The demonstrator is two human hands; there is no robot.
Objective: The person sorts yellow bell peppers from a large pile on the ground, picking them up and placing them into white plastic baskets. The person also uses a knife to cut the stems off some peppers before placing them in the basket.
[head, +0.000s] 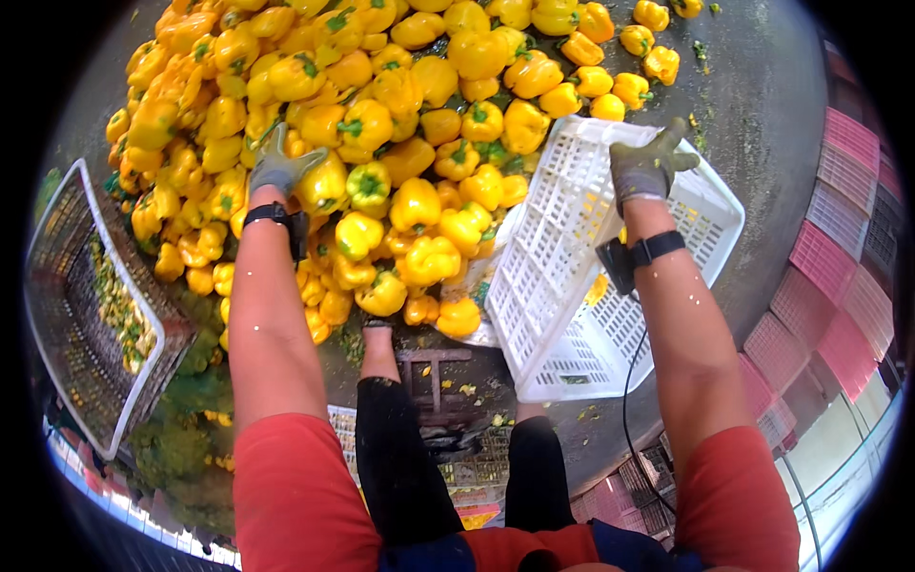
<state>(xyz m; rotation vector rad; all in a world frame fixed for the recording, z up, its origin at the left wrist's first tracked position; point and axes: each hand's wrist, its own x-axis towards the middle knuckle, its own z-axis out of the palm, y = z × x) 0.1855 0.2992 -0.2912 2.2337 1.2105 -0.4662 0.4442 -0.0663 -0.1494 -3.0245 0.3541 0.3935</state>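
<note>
A large heap of yellow bell peppers (414,204) lies on the dark ground before me. My left hand (280,161), in a grey work glove, rests among the peppers at the heap's left middle, thumb and fingers spread. My right hand (647,164), in a soiled grey glove, is over the upper side of a white slatted plastic crate (554,236), its fingers apart; whether it grips the crate cannot be told. The crate stands tilted at the heap's right edge, with a bit of yellow showing inside. A greenish-yellow pepper (368,186) lies right of my left hand.
At the left stands a mesh-sided bin with a pale rim (136,307), holding green and yellow scraps. Stacks of pink and white crates (822,264) line the right. Loose peppers (661,64) lie at the upper right. A black cable (627,415) hangs by my right arm.
</note>
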